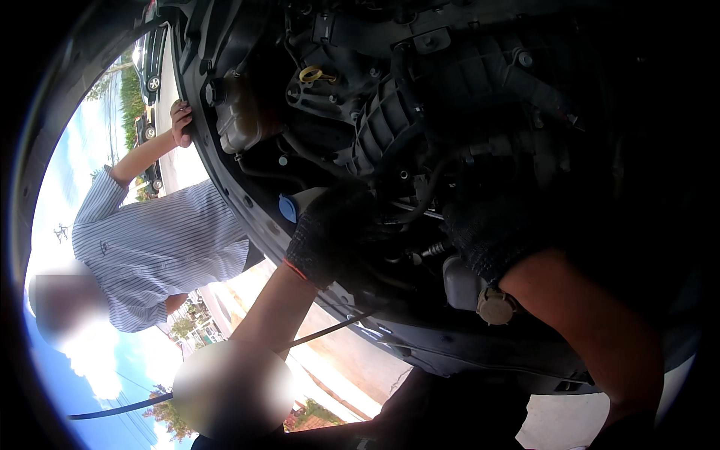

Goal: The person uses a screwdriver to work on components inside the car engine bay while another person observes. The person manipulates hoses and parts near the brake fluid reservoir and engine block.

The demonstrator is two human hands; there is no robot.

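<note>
Both my hands wear dark knitted gloves and reach down into a car's engine bay. My left hand [330, 232], its glove edged in orange at the wrist, is beside a blue cap [288, 208]; its fingers look bent, but deep shadow hides what is in them. Between the two hands runs a thin shiny metal shaft [421, 211]. My right hand [491, 225] appears closed at the shaft's right end, with most of its fingers in the dark. Just below that hand is a pale plastic reservoir [460, 281] with a round beige cap [496, 307].
The engine's ribbed black manifold [386, 124] and a yellow dipstick ring [316, 74] lie farther in. A translucent coolant tank [240, 116] stands at the left. Another person in a striped shirt [161, 232] rests a hand [181, 124] on the car's edge. A thin dark rod [330, 328] passes behind my left forearm.
</note>
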